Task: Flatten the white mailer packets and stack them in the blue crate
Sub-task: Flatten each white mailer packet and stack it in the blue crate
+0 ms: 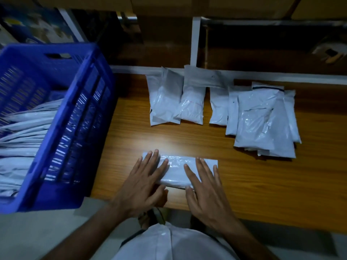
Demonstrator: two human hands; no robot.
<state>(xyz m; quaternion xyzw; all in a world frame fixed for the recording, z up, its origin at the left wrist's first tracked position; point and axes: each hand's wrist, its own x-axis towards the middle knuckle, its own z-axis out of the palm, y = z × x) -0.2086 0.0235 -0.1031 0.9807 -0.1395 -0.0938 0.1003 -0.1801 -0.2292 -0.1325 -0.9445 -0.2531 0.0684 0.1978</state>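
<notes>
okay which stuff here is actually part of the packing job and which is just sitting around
Part of the job: packet under both hands; left hand; right hand; waiting packets; blue crate with stacked packets.

Lying about: white shelf frame; printed box behind the crate.

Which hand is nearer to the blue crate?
Left. The left hand presses the packet's end on the crate's side; the right hand presses the far end.
</notes>
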